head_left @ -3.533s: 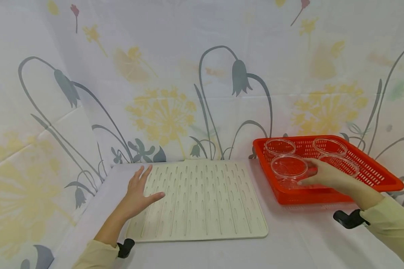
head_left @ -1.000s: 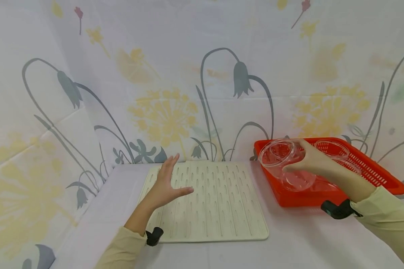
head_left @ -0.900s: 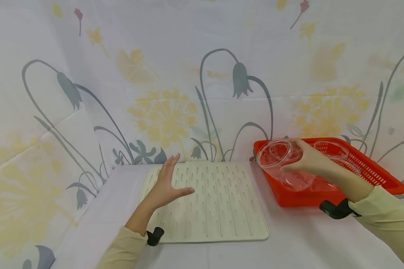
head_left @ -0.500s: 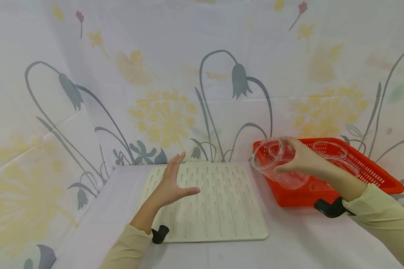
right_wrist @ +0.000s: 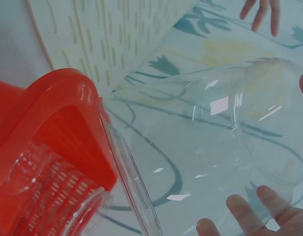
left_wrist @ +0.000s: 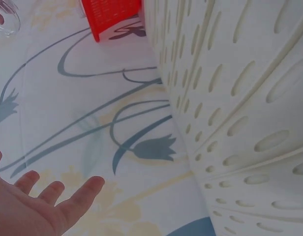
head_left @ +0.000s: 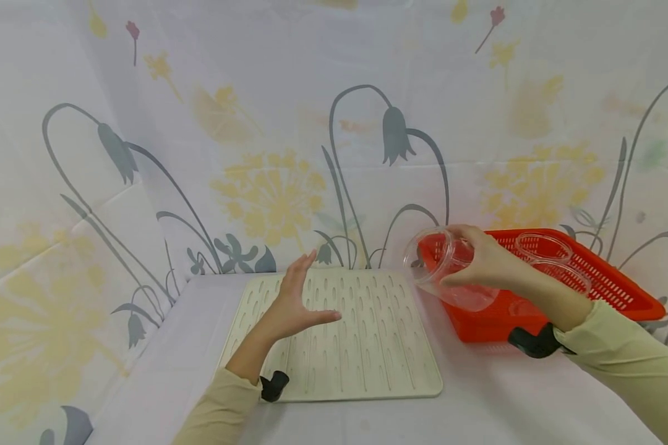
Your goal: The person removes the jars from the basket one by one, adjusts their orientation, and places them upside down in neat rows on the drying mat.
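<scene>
My right hand [head_left: 481, 262] grips a clear plastic container [head_left: 431, 256], tilted on its side with the mouth facing left, in the air over the left end of the red basket [head_left: 618, 290]. In the right wrist view the container [right_wrist: 215, 147] fills the frame, with my fingertips [right_wrist: 255, 216] under it. My left hand [head_left: 300, 300] hovers with fingers spread above the cream slotted mat [head_left: 367, 352] and holds nothing. The left wrist view shows those straight fingers [left_wrist: 53, 201] beside the mat [left_wrist: 240, 98].
More clear containers [head_left: 542, 246] stand in the red basket at the right. A flowered cloth [head_left: 256, 154] covers the table and rises as a backdrop just behind the mat. Bare cloth [head_left: 479, 402] lies in front of the mat and basket.
The right hand has lifted the clear container out of the basket and carried it left toward the mat. The left hand has risen off the mat and drifted right.
</scene>
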Demonstrator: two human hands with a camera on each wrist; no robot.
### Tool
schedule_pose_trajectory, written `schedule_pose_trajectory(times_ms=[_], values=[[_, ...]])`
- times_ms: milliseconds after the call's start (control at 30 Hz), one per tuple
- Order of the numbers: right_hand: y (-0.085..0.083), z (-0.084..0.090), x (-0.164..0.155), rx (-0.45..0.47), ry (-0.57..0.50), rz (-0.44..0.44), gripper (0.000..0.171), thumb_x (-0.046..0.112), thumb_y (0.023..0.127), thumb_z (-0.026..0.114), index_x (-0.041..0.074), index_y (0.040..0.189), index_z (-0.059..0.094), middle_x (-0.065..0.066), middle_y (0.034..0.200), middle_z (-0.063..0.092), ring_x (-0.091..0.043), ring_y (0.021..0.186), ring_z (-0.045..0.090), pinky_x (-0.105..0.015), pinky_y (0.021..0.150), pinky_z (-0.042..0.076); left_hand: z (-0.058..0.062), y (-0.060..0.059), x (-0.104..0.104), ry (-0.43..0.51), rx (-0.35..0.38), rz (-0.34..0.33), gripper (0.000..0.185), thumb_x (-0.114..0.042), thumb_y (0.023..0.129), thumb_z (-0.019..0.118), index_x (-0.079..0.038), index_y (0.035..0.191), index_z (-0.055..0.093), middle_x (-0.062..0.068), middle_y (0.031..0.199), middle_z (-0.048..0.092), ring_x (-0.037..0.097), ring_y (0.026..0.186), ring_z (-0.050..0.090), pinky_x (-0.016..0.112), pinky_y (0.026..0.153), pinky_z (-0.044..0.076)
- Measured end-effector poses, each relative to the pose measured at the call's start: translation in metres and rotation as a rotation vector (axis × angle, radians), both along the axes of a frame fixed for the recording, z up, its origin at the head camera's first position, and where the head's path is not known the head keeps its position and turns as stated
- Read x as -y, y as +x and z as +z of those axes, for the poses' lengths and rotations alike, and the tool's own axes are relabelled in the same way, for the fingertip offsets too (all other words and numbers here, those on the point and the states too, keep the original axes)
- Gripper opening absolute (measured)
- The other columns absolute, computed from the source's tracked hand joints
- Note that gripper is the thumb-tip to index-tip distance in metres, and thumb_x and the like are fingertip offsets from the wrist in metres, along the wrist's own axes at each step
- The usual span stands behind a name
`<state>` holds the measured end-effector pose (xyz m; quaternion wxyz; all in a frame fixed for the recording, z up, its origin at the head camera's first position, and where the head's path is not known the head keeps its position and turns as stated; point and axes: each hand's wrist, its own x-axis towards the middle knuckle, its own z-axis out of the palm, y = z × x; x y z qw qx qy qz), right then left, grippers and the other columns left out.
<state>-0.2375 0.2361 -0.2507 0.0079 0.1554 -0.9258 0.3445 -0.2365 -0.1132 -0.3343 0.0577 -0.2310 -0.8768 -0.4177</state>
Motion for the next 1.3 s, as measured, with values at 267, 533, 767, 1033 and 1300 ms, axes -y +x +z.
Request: schedule_pose_trajectory(times_ms=[267, 533, 767, 1033, 1300], values=[[0.001, 0.0, 0.01, -0.022, 0.015, 0.019, 0.094, 0.03, 0.067, 0.082, 0.005, 0.141, 0.029, -0.023, 0.133, 0.036, -0.045, 0.116, 0.036, -0.052, 0.076, 0.051, 0.001, -0.001, -0.009, 0.013, -0.012, -0.025, 0.109, -0.045, 0.069, 0.08, -0.037, 0.149, 0.006, 0.004, 0.154, 0.003, 0.03, 0.138, 0.01, 0.063, 0.098, 0.028], [0.001, -0.002, 0.021, -0.065, 0.06, 0.026, 0.094, 0.034, 0.066, 0.083, 0.006, 0.14, 0.032, -0.022, 0.136, 0.036, -0.044, 0.119, 0.035, -0.06, 0.083, 0.044, 0.002, -0.003, -0.016, 0.023, -0.019, -0.048, 0.111, -0.045, 0.069, 0.08, -0.032, 0.15, 0.006, 0.004, 0.154, 0.004, 0.029, 0.138, 0.01, 0.061, 0.099, 0.027], [0.0, -0.007, 0.031, -0.072, 0.061, 0.054, 0.09, 0.03, 0.066, 0.082, 0.008, 0.139, 0.034, -0.021, 0.137, 0.036, -0.042, 0.12, 0.035, -0.063, 0.086, 0.04, 0.003, -0.003, -0.022, 0.032, -0.02, -0.064, 0.112, -0.045, 0.068, 0.08, -0.03, 0.15, 0.005, 0.003, 0.154, 0.005, 0.027, 0.139, 0.009, 0.06, 0.1, 0.026], [0.001, -0.01, 0.044, -0.089, 0.06, 0.078, 0.087, 0.027, 0.066, 0.082, 0.011, 0.138, 0.037, -0.018, 0.135, 0.039, -0.039, 0.118, 0.035, -0.061, 0.084, 0.042, 0.004, -0.005, -0.029, 0.034, 0.006, -0.071, 0.11, -0.048, 0.067, 0.08, -0.039, 0.148, 0.006, -0.001, 0.153, 0.005, 0.026, 0.139, 0.009, 0.061, 0.099, 0.027], [0.002, -0.014, 0.054, -0.077, 0.034, 0.092, 0.087, 0.025, 0.064, 0.084, 0.013, 0.138, 0.039, -0.016, 0.134, 0.04, -0.038, 0.119, 0.033, -0.061, 0.084, 0.042, 0.006, -0.006, -0.036, 0.039, -0.025, -0.086, 0.11, -0.042, 0.067, 0.082, -0.037, 0.148, 0.009, -0.001, 0.152, 0.01, 0.024, 0.138, 0.012, 0.057, 0.101, 0.027]])
